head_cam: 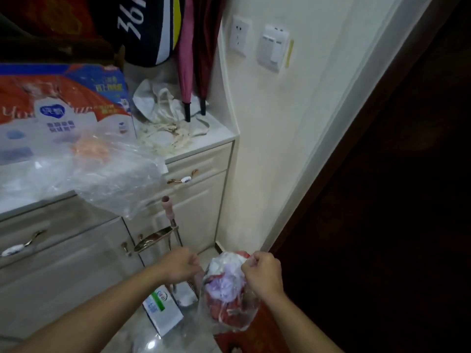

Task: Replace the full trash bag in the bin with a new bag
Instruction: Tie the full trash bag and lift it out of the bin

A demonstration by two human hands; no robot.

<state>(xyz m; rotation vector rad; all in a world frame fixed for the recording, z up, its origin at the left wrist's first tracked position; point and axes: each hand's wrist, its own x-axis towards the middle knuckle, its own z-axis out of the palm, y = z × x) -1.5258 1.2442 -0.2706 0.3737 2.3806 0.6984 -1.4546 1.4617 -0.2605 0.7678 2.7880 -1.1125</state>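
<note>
A full clear trash bag [226,294], stuffed with white, lilac and red waste, hangs low at the centre, above a red bin [257,335] whose rim shows underneath. My right hand [262,273] is closed on the bag's top edge at its right side. My left hand [182,266] is a fist to the bag's left; whether it grips a bag edge is unclear. An empty clear plastic bag [114,174] lies on the cabinet top at the left and hangs over its edge.
A white cabinet [198,200] with drawers fills the left. On it are a printed carton [63,110], a cloth bag [168,115] and two hanging umbrellas [188,72]. A milk carton [160,312] lies on the floor. A dark doorway [395,200] is at right.
</note>
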